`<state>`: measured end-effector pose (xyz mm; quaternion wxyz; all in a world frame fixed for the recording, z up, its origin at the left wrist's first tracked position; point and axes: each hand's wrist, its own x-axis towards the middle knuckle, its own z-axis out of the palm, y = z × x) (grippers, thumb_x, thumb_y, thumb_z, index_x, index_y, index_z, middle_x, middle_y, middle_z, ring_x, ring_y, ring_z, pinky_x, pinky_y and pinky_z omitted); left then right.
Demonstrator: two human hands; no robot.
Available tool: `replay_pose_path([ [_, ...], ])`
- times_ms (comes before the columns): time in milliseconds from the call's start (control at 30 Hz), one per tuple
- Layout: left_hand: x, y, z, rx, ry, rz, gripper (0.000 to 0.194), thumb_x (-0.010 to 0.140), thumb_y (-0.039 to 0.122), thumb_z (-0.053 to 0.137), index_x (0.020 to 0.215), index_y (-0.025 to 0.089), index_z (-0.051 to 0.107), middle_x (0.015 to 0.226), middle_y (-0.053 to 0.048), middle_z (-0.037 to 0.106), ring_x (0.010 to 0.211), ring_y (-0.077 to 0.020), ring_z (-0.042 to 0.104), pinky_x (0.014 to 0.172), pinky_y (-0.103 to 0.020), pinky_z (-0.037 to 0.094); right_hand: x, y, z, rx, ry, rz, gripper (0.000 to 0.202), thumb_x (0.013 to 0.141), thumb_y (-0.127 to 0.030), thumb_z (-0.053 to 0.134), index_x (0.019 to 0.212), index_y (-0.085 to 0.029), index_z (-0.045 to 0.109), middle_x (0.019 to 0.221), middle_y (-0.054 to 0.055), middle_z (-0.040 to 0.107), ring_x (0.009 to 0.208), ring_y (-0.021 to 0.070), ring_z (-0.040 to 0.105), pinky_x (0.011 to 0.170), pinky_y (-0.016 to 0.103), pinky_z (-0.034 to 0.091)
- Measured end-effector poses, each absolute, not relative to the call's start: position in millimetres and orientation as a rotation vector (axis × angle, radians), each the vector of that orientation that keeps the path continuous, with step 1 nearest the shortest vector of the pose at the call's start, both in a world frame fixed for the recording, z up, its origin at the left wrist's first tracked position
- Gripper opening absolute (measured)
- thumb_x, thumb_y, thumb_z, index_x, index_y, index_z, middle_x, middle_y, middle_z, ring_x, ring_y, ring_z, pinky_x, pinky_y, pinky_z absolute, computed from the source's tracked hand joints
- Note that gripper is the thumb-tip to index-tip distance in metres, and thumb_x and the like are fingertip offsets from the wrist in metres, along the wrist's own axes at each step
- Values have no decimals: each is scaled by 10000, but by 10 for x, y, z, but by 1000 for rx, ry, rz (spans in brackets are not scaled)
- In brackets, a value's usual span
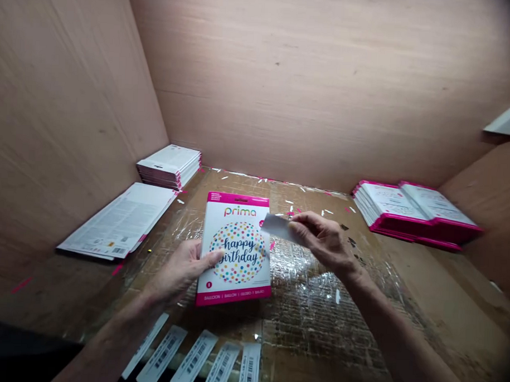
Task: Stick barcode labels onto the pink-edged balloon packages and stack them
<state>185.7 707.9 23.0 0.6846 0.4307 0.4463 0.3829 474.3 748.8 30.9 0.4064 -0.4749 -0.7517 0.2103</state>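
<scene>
My left hand grips the left edge of a white and pink balloon packet, thumb across its front. The front reads "prima" and "happy birthday" over a ring of coloured dots. Between thumb and fingers of my right hand is a small greyish label strip. Its left end overlaps the packet's right edge in view; whether they touch I cannot tell. Below, several white barcode labels hang in a row along the near table edge.
At the back left is a stack of packets, with more packets lying face down in front. Pink-edged packets are piled at the right. Plywood panels enclose the taped cardboard surface, where pink and white scraps lie scattered.
</scene>
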Motion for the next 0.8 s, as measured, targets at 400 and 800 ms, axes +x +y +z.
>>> replay_pose_path([
  [400,1859,7082,201,913,935,813,421,691,345,810,1003,91,686,864,-117,783,759,-258,740,690,-330,587,3897,7337,217,-1227,-2165,186,286,912,-389,547,736,-195,662,654,17,674,551,125,562,547,250,358],
  [800,1769,7040,238,981,1004,865,439,760,373,750,1077,82,659,957,-142,771,813,-283,737,708,-374,606,4549,7339,46,-1246,-1997,-98,307,957,-389,483,863,-203,709,843,61,738,763,189,675,731,310,499],
])
